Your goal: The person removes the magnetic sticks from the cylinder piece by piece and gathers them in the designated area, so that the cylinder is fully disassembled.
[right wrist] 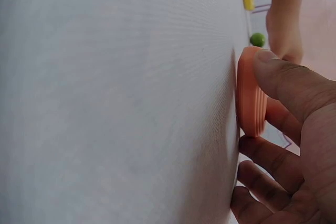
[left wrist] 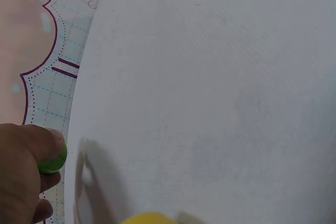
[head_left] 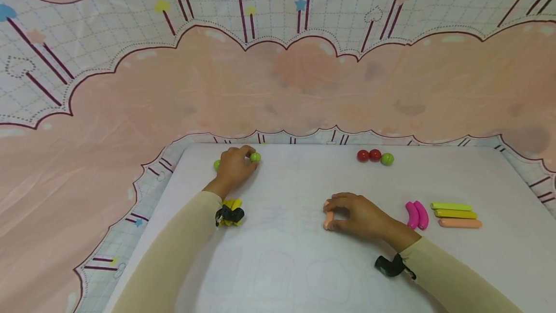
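Note:
At the back left of the white tabletop, my left hand (head_left: 234,164) pinches a small green ball (head_left: 255,157) between thumb and fingers. A second green ball (head_left: 216,164) peeks out from behind that hand, mostly hidden. Near the middle, my right hand (head_left: 359,215) holds a short peach-coloured clay stick (head_left: 328,219) with thumb and fingertips. The right wrist view shows this peach stick (right wrist: 251,93) with ridges along one side, close against the white surface. Below my left wrist lie several yellow pieces (head_left: 236,204), partly covered by the black wrist camera.
Two red balls (head_left: 375,155) and a green ball (head_left: 387,159) sit in a row at the back right. Two curved magenta pieces (head_left: 421,214) lie beside a lime stick (head_left: 451,206), a yellow stick (head_left: 456,214) and another peach stick (head_left: 460,223). Patterned cloth (head_left: 304,86) surrounds the white tabletop (head_left: 278,264).

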The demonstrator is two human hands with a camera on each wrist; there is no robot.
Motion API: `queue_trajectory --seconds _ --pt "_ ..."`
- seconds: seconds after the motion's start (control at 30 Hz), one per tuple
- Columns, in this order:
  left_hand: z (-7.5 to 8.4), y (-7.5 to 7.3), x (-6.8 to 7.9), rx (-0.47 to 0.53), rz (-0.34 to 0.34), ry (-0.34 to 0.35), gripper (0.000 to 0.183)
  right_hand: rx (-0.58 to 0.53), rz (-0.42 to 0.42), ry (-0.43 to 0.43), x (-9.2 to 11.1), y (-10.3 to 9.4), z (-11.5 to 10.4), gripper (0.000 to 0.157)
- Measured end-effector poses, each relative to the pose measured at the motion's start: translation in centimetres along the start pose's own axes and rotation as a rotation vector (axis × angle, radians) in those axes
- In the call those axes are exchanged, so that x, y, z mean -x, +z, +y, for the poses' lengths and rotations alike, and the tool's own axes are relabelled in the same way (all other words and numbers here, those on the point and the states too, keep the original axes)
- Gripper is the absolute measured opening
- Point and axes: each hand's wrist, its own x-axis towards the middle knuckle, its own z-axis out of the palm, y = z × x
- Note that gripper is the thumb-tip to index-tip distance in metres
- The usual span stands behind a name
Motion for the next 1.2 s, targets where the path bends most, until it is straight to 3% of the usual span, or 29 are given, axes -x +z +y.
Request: queue_trajectory --seconds 0.53,0.83,1.2 --pt "-0.5 0.2 -0.1 0.005 -0.007 0.010 0.041 -0.003 0.003 -0.012 0.0 0.0 0.1 0.041" --pt "-1.8 -0.7 -0.1 0.087 0.032 -0.071 0.043 -0.007 0.013 -0.020 0.0 0.0 0.2 0.040" --pt "-4.3 -1.4 0.1 0.121 0.058 -0.103 0.045 -0.001 0.010 -0.017 0.0 0.0 0.3 0.041"
